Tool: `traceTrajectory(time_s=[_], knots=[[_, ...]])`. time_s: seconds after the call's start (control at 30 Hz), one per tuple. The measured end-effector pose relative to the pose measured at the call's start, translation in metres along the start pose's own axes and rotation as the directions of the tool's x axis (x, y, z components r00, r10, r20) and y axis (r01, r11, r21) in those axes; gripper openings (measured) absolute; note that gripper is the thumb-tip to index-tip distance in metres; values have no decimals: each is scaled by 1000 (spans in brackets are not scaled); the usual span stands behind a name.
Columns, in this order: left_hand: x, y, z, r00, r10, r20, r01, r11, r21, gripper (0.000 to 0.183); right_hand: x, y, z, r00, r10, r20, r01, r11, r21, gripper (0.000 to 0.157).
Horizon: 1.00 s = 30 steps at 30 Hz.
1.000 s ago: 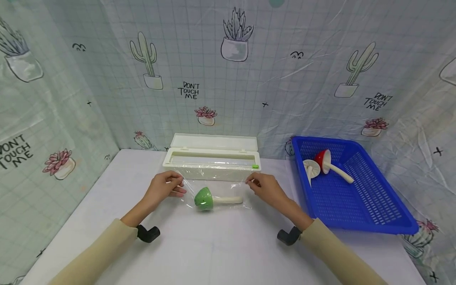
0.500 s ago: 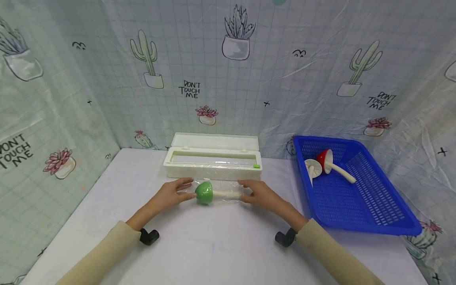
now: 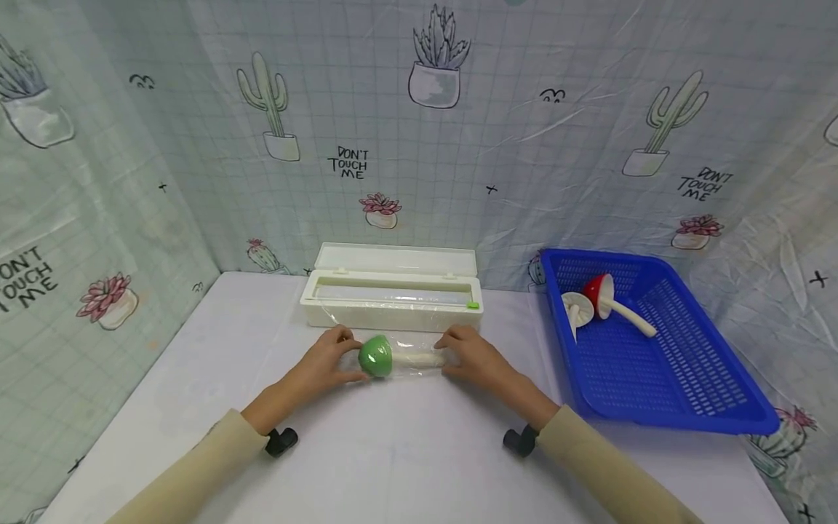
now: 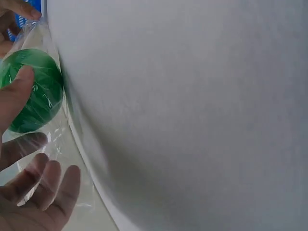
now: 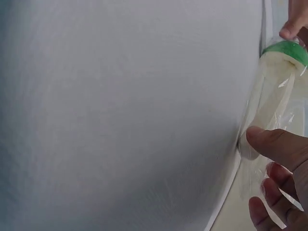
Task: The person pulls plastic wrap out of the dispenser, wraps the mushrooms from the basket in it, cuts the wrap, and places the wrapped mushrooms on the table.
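A toy mushroom [image 3: 376, 356] with a green cap and a pale stem lies sideways on the white table, in clear cling film [image 3: 414, 348]. My left hand [image 3: 325, 364] holds it at the cap end; in the left wrist view the thumb [image 4: 21, 89] lies over the green cap [image 4: 41, 103], with the fingers spread on the far side. At the stem's end, my right hand [image 3: 478, 359] grips the film-covered stem [image 5: 267, 108] between thumb and fingers. Just behind stands a white cling film dispenser [image 3: 393, 316], lid up, with a green slider [image 3: 473, 305].
To the right sits a blue plastic basket [image 3: 655, 378]. In it are a red-capped toy mushroom [image 3: 605, 297] and another with a pale underside showing [image 3: 577, 307]. A patterned curtain [image 3: 425, 160] hangs behind the table [image 3: 393, 458].
Both hands have moved inward from the raised film edges to the mushroom's ends. The film, earlier spread out flat, now lies close around the mushroom.
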<state>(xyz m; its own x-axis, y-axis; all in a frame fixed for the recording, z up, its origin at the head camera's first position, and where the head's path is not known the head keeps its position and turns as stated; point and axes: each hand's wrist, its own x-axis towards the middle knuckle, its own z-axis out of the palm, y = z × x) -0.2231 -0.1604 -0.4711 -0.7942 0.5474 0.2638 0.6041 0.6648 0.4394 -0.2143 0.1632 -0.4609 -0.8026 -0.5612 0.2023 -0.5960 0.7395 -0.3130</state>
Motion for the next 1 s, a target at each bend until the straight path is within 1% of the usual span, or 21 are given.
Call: traceTrajectory(time_s=[0.07,0.13,0.2,0.27,0.3,0.37,0.4,0.47,0.5,0.6,0.7,0.8,0.87,0.97,1.0], knots=[[0,4,0,1000,3,-3,-3,1000,5,51,0,-3,0,1000,-12,-2,12,999,-42,36],[0,8,0,1000,-10,9,10,1000,-2,52,1,-5,0,1000,-24,-4,23,997,-77,37],[2,10,1,999,-41,32,42,999,-32,53,2,-7,0,999,-30,-9,29,995,-95,38],[3,11,2,995,-86,53,90,993,-82,53,2,-8,1,999,-35,-19,33,994,-104,37],[4,10,3,992,-112,60,119,985,-122,52,3,-9,2,999,-36,-23,34,994,-101,35],[5,10,3,984,-164,73,176,961,-213,54,3,-9,4,998,-40,-38,36,994,-103,31],[6,9,3,980,-182,79,196,951,-240,55,4,-9,5,998,-43,-45,38,993,-109,27],[6,8,3,976,-201,87,218,936,-277,56,5,-9,6,997,-46,-62,38,992,-117,23],[6,8,2,975,-201,90,219,934,-281,56,6,-9,7,997,-44,-66,36,992,-121,22],[6,7,1,980,-172,101,193,947,-258,54,8,-8,8,996,-47,-71,38,992,-123,22],[5,4,-1,984,-138,117,163,957,-240,60,9,-7,7,996,-48,-72,41,994,-101,24],[3,1,-3,988,-96,125,120,972,-202,67,8,-7,5,994,-75,-80,68,995,-79,24],[2,0,-3,993,-59,106,75,985,-157,63,7,-7,4,990,-113,-84,107,992,-72,24],[4,0,-3,999,15,45,-12,996,-85,51,5,-8,2,989,-135,-63,134,991,-32,25],[5,0,-3,999,42,23,-40,997,-64,46,6,-9,1,997,-75,-35,77,996,53,22]])
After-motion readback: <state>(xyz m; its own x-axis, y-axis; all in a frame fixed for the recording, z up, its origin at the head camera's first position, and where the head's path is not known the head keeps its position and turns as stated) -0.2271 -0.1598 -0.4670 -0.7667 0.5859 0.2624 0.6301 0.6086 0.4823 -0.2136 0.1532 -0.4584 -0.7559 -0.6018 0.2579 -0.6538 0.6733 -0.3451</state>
